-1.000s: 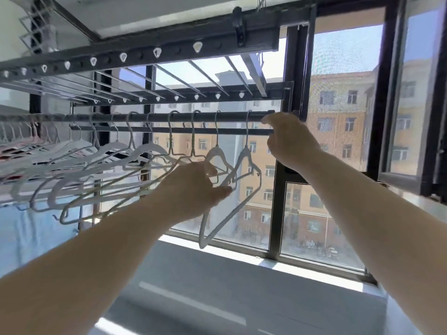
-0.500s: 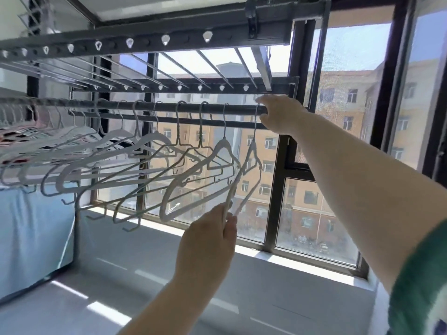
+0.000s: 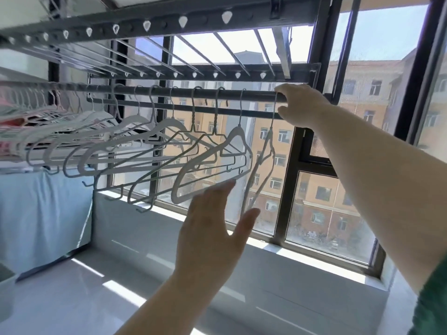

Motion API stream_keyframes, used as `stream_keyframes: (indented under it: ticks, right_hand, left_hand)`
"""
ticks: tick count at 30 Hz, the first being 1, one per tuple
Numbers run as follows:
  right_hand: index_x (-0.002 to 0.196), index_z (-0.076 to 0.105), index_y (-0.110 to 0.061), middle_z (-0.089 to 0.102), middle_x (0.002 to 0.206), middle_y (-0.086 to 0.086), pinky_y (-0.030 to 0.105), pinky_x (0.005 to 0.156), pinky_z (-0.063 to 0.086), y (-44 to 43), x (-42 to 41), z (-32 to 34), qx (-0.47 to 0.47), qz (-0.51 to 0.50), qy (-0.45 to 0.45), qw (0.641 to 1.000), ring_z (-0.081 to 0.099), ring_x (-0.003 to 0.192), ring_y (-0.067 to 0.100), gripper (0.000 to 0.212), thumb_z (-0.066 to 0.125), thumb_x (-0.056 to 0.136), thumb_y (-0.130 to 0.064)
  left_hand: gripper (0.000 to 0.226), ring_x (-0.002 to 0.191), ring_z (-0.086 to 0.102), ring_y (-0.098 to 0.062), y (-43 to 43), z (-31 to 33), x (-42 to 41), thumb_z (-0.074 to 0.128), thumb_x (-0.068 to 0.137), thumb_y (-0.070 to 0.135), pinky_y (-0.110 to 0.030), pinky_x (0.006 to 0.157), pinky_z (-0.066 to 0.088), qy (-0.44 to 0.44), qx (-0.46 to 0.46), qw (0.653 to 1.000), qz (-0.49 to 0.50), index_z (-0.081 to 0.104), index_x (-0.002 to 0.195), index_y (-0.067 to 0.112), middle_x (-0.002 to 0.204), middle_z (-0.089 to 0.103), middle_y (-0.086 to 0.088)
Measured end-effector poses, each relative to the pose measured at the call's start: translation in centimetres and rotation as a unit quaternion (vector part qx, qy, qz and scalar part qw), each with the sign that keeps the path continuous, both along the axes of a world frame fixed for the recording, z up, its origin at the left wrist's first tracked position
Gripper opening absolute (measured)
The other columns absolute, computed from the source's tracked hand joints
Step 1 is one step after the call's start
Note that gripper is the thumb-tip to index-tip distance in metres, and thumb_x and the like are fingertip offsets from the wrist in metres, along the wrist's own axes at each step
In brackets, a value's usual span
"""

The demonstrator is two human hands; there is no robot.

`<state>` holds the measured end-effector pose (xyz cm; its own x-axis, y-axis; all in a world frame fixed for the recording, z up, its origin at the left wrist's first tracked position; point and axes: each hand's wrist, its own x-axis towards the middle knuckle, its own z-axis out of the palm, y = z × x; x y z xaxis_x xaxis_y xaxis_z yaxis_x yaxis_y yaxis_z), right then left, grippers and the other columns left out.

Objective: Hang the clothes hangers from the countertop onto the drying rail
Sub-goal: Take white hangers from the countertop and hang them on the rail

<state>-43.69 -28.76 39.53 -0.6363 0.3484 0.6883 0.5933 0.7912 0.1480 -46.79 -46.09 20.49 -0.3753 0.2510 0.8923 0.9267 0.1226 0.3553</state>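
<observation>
Several white hangers (image 3: pixel 212 160) hang in a row on the dark drying rail (image 3: pixel 183 93), which runs across the window. The rightmost hanger (image 3: pixel 266 158) hangs edge-on at the rail's right end. My right hand (image 3: pixel 300 105) is up at that end, its fingers curled at the rail by this hanger's hook. Below the hangers my left hand (image 3: pixel 212 228) is spread with the fingers apart, holding nothing; its fingertips lie just under the rightmost hanger's lower end.
A slatted overhead rack (image 3: pixel 169 22) sits above the rail. The dark window frame (image 3: pixel 292 180) stands behind. A white countertop (image 3: pixel 121 274) lies below, with a light blue cloth (image 3: pixel 41 213) hanging at the left. More hangers and pink items (image 3: pixel 17 122) crowd the far left.
My left hand has let go of the rightmost hanger's lower end and spread apart. My right hand stays at the rail's right end. The view has moved closer.
</observation>
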Motion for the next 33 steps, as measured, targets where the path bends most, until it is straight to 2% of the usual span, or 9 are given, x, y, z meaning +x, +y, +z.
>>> stream_keyframes:
  ticks: [2, 5, 8, 10, 12, 14, 16, 25, 33]
  right_hand:
    - [0.135, 0.038, -0.011, 0.044, 0.138, 0.012, 0.038, 0.102, 0.032, 0.0, 0.0, -0.1, 0.003, -0.003, 0.003, 1.0, 0.037, 0.128, 0.029, 0.043, 0.042, 0.092, -0.007]
    - [0.136, 0.037, -0.009, 0.042, 0.141, 0.011, 0.038, 0.106, 0.028, -0.1, 0.0, -0.4, 0.003, -0.005, 0.007, 1.0, 0.034, 0.13, 0.028, 0.045, 0.042, 0.091, -0.005]
    - [0.138, 0.034, -0.01, 0.039, 0.143, 0.01, 0.037, 0.107, 0.027, -0.2, 0.0, -0.4, -0.002, -0.005, 0.009, 1.0, 0.031, 0.133, 0.027, 0.047, 0.042, 0.092, -0.005]
    - [0.142, 0.03, -0.012, 0.035, 0.146, 0.009, 0.036, 0.108, 0.026, -0.4, 0.1, -0.4, -0.008, -0.006, 0.007, 1.0, 0.028, 0.135, 0.025, 0.05, 0.042, 0.093, -0.007]
    - [0.142, 0.029, -0.012, 0.035, 0.146, 0.008, 0.036, 0.108, 0.026, -0.4, 0.0, -0.3, -0.011, -0.006, 0.007, 1.0, 0.027, 0.136, 0.025, 0.051, 0.042, 0.093, -0.007]
    - [0.14, 0.032, -0.011, 0.039, 0.144, 0.01, 0.037, 0.107, 0.027, -0.3, -0.1, -0.3, -0.011, -0.005, 0.007, 1.0, 0.03, 0.134, 0.027, 0.048, 0.042, 0.093, -0.007]
    - [0.142, 0.03, -0.012, 0.038, 0.144, 0.01, 0.037, 0.108, 0.026, -0.4, -0.1, -0.4, -0.012, -0.004, 0.008, 1.0, 0.029, 0.134, 0.027, 0.05, 0.042, 0.094, -0.009]
    - [0.146, 0.023, -0.015, 0.032, 0.149, 0.009, 0.037, 0.112, 0.02, -0.4, -0.4, -0.5, -0.007, -0.002, 0.009, 1.0, 0.024, 0.139, 0.025, 0.056, 0.042, 0.094, -0.01]
    - [0.146, 0.023, -0.016, 0.031, 0.149, 0.009, 0.037, 0.112, 0.02, -0.4, -0.6, -0.5, -0.006, -0.003, 0.013, 1.0, 0.023, 0.139, 0.024, 0.057, 0.042, 0.093, -0.008]
  left_hand:
    - [0.046, 0.104, 0.046, -0.009, -1.3, -0.2, -1.2, 0.046, 0.082, 0.046, -0.001, 0.095, 0.023, 0.029, 0.113, 0.993, 0.031, 0.06, 0.109, 0.012, 0.102, 0.051, 0.01]
    - [0.039, 0.107, 0.04, -0.008, -2.8, 0.0, -3.2, 0.048, 0.081, 0.033, 0.003, 0.095, 0.016, -0.006, 0.165, 0.984, 0.067, 0.06, 0.108, 0.009, 0.107, 0.048, 0.008]
    - [0.034, 0.106, 0.048, -0.01, -2.7, 0.2, -4.4, 0.058, 0.084, 0.023, -0.017, 0.094, 0.03, -0.086, 0.136, 0.986, 0.038, 0.057, 0.116, 0.009, 0.111, 0.052, 0.006]
    - [0.034, 0.09, 0.054, -0.011, -2.3, 0.0, -4.7, 0.059, 0.085, 0.015, -0.024, 0.084, 0.04, -0.121, 0.117, 0.985, 0.02, 0.055, 0.118, 0.01, 0.103, 0.052, 0.008]
    - [0.034, 0.076, 0.054, -0.005, -2.0, -0.1, -5.0, 0.06, 0.085, 0.016, -0.019, 0.074, 0.045, -0.14, 0.098, 0.985, 0.003, 0.055, 0.117, 0.011, 0.092, 0.054, 0.011]
    - [0.03, 0.069, 0.051, 0.006, -1.7, -0.3, -5.2, 0.06, 0.085, 0.016, -0.005, 0.065, 0.038, -0.148, 0.083, 0.985, 0.0, 0.058, 0.114, 0.011, 0.078, 0.053, 0.018]
    - [0.023, 0.068, 0.046, 0.014, -1.5, -0.6, -5.2, 0.059, 0.085, 0.015, -0.001, 0.063, 0.033, -0.147, 0.076, 0.986, 0.002, 0.062, 0.107, 0.01, 0.07, 0.049, 0.025]
    - [0.014, 0.066, 0.047, 0.017, -0.4, -1.5, -4.1, 0.062, 0.084, 0.016, 0.006, 0.067, 0.036, -0.127, 0.067, 0.989, -0.028, 0.065, 0.097, 0.012, 0.067, 0.049, 0.029]
    - [0.015, 0.067, 0.046, 0.015, -0.8, -1.5, -4.8, 0.062, 0.083, 0.015, -0.002, 0.066, 0.034, -0.133, 0.071, 0.988, -0.02, 0.066, 0.096, 0.01, 0.068, 0.047, 0.031]
